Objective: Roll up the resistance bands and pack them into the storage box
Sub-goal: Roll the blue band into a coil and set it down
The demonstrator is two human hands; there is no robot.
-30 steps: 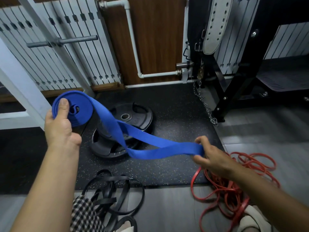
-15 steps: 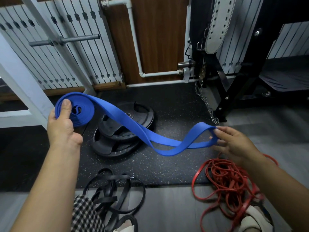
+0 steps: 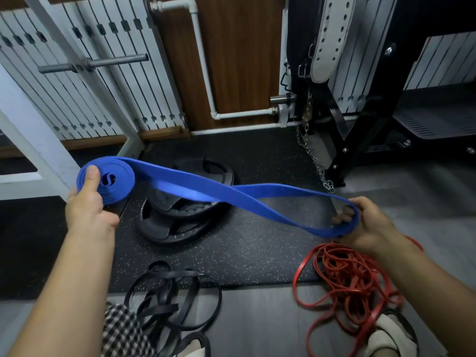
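Speckled rubber mat (image 3: 257,256) on the far floor, with stacked weight plates (image 3: 180,212) on it at left centre. No storage box in view, so nothing is visibly packed. Red bands (image 3: 342,274) lie in a loose tangle near right, and black bands (image 3: 175,274) in a loose tangle near centre; neither is rolled. The blue band (image 3: 195,186) is in the air above the mat, part rolled: a coil at left, with a long twisted doubled tail running right. Left hand (image 3: 87,204) holds the coil, thumb pressed on its face, other fingers hidden behind it. Right hand (image 3: 368,222) holds the tail's looped end, fingers curled through the loop. Estimate: first band roughly a third rolled, and all packing remains.
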